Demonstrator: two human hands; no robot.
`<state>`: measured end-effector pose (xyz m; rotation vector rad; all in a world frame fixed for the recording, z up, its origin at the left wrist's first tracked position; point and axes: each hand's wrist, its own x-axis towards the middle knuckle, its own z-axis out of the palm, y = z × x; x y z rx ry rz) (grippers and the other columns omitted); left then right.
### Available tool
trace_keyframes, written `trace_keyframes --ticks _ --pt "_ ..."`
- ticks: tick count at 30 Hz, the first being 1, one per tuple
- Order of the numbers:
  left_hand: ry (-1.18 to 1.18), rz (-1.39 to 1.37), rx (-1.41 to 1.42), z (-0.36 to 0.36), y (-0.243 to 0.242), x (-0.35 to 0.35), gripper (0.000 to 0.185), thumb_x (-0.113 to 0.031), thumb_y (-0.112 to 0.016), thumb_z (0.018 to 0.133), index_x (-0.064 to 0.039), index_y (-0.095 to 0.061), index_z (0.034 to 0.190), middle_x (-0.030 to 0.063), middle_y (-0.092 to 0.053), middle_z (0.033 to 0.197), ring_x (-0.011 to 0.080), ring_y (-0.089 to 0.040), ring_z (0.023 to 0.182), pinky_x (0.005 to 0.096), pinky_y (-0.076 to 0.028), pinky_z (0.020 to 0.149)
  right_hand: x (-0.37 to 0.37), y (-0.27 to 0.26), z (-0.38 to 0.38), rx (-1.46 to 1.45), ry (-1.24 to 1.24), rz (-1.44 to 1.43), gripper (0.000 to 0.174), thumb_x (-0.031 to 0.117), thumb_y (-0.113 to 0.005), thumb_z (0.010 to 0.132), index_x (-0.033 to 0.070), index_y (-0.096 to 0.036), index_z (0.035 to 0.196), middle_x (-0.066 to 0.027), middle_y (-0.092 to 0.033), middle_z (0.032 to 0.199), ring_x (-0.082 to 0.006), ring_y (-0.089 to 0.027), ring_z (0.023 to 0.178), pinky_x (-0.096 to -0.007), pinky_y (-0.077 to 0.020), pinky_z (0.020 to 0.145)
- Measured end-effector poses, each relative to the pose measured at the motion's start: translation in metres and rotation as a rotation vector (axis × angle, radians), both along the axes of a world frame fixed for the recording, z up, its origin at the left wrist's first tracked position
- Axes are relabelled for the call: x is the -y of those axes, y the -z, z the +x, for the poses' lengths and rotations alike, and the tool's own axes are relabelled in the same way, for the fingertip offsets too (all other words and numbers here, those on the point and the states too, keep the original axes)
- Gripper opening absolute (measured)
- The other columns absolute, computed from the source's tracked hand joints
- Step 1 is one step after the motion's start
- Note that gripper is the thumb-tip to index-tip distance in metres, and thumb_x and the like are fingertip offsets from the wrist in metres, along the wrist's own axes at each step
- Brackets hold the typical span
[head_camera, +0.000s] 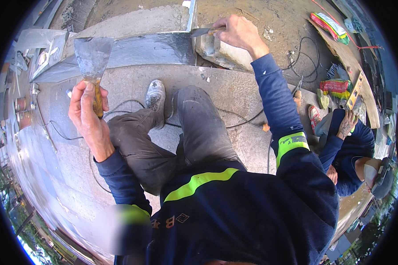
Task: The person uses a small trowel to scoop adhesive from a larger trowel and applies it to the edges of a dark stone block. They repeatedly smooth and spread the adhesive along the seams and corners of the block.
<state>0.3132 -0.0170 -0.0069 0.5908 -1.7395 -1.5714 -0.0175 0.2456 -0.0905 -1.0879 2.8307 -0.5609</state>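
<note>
My left hand (89,109) grips the worn yellow-brown handle of a wide putty knife (93,58), its broad, grey-smeared blade pointing away from me. Farther off to the right, my right hand (237,31) is closed on the handle of a smaller putty knife (200,32). That blade reaches left to the right end of a grey stone slab (149,49) set on edge, by a vertical joint; whether it touches cannot be told. A rough concrete block (230,53) lies beneath my right hand.
A black cable (238,125) winds over the paving around my shoes. At right a co-worker (355,149) crouches beside a yellow spirit level (355,91), red-and-green bags (335,86) and a wooden board (364,79). A tool with an orange-brown handle (297,99) lies nearer. Stone offcuts (41,39) are at far left.
</note>
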Motion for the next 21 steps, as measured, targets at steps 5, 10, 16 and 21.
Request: trace_keyframes --ticks 5,10,16,21 --pt "-0.006 -0.01 0.006 -0.001 0.0 -0.001 0.023 -0.019 -0.066 0.107 -0.001 -0.07 0.119 0.0118 -0.072 0.084 0.0116 -0.057 0.063 0.025 -0.041 0.056 0.0 0.002 -0.012 0.007 -0.032 -0.008 0.036 0.03 -0.081 0.088 0.016 -0.085 0.122 -0.0139 -0.084 0.106 -0.0329 -0.08 0.1 -0.0435 -0.0623 0.092" --pt "-0.01 -0.018 0.0 0.0 0.001 -0.001 0.024 -0.019 -0.065 0.107 -0.001 -0.07 0.121 0.012 -0.073 0.085 0.0119 -0.057 0.063 0.0254 -0.042 0.055 0.0 0.002 -0.023 0.013 -0.072 -0.034 0.035 0.03 -0.081 0.088 0.014 -0.086 0.119 -0.0147 -0.084 0.104 -0.0322 -0.08 0.098 -0.0426 -0.0617 0.091" --pt "0.019 -0.016 -0.01 0.0 -0.001 0.0 0.023 -0.021 -0.07 0.106 -0.002 -0.073 0.119 0.0097 -0.073 0.084 0.0111 -0.059 0.063 0.0251 -0.043 0.056 0.001 -0.003 -0.027 0.015 -0.094 -0.039 0.035 0.031 -0.081 0.087 0.014 -0.086 0.117 -0.0147 -0.084 0.103 -0.0324 -0.08 0.095 -0.0428 -0.0612 0.09" --pt "-0.008 -0.007 0.01 -0.002 -0.002 -0.001 0.023 -0.021 -0.068 0.106 -0.001 -0.07 0.117 0.0111 -0.071 0.083 0.0123 -0.056 0.062 0.0256 -0.041 0.056 -0.001 -0.004 -0.028 0.033 -0.064 -0.056 0.036 0.032 -0.08 0.086 0.014 -0.087 0.116 -0.0143 -0.084 0.103 -0.0326 -0.08 0.097 -0.0428 -0.0611 0.09"
